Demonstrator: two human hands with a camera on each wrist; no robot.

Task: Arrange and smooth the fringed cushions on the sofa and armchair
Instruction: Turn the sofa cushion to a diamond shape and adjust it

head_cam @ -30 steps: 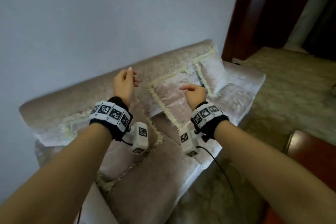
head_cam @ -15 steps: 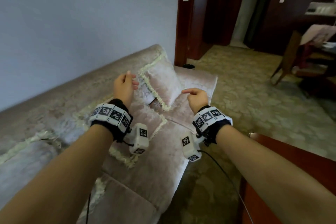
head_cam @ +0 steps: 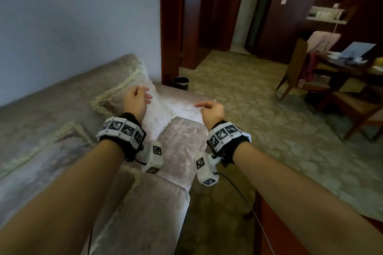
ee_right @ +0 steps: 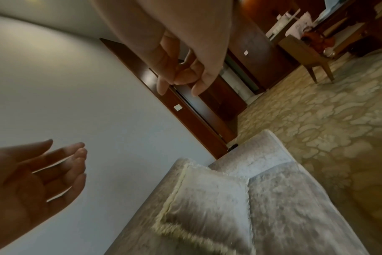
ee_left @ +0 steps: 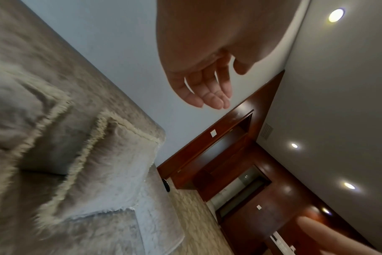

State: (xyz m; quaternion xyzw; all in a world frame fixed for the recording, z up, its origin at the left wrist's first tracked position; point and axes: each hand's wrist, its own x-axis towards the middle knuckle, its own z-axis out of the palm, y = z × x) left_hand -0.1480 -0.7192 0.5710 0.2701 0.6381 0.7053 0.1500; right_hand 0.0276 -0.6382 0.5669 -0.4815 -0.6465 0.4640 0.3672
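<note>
A pale velvet sofa [head_cam: 178, 151] runs along the wall. A fringed cushion [head_cam: 159, 114] leans against its backrest at the far end by the armrest; it shows also in the left wrist view [ee_left: 111, 172] and the right wrist view [ee_right: 207, 195]. A second fringed cushion [head_cam: 51, 151] lies nearer, on the left. My left hand [head_cam: 137, 97] hovers above the far cushion, fingers relaxed and straight, holding nothing [ee_left: 207, 93]. My right hand [head_cam: 210, 107] hangs in the air over the armrest, fingers loosely curled, empty [ee_right: 181, 75]. Neither hand touches a cushion.
A dark waste bin [head_cam: 181, 83] stands on the patterned carpet [head_cam: 279, 130] past the sofa's end, beside a dark wooden door frame [head_cam: 170, 37]. A wooden chair [head_cam: 300, 74] and a cluttered desk [head_cam: 352, 64] stand at the right. A reddish wooden table edge [head_cam: 275, 223] lies below my right arm.
The view has swung rightward along the sofa toward its far end, and both hands travelled with it. The hands keep the same raised, empty pose above the cushions.
</note>
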